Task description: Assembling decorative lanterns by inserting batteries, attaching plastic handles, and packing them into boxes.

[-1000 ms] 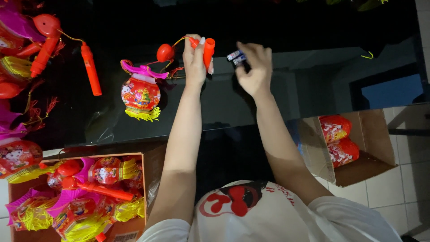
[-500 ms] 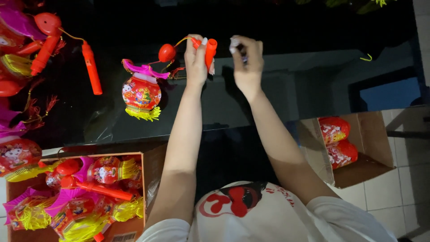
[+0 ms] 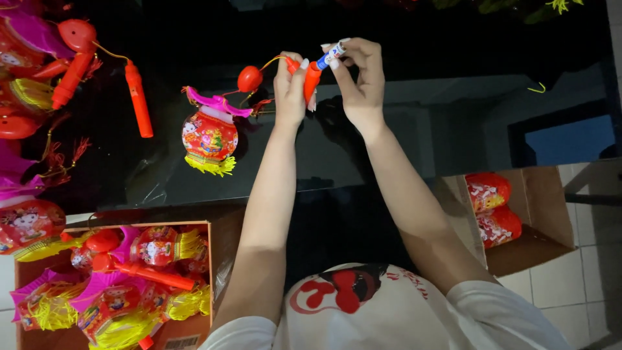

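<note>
Now I see my left hand (image 3: 289, 91) gripping the orange handle (image 3: 311, 79) upright. Right hand (image 3: 360, 81) pinches a small battery (image 3: 330, 56), tilted just above the handle's open end.

1. Handle (image 3: 311, 76) in left hand (image 3: 289, 91): orange-red, plain.
2. Battery (image 3: 330, 56) in right hand (image 3: 358, 79): blue and white, small red tip.
3. Lantern (image 3: 209, 135) on the table (image 3: 414, 123), near its front edge: red body with cartoon print in white, green and yellow; magenta top; yellow fringe.
4. Ball (image 3: 249, 78) on the lantern's wire: red.
5. Table: glossy black.
6. Second handle (image 3: 138, 98), toward the table's left edge: orange-red, yellow cord.
7. Left box (image 3: 216, 241): brown cardboard; contents red, magenta, yellow.
8. Right box (image 3: 541, 201): brown; 2 red packs (image 3: 491, 207) with white print.
9. Shirt (image 3: 389, 311): white, red and black graphic.
</note>
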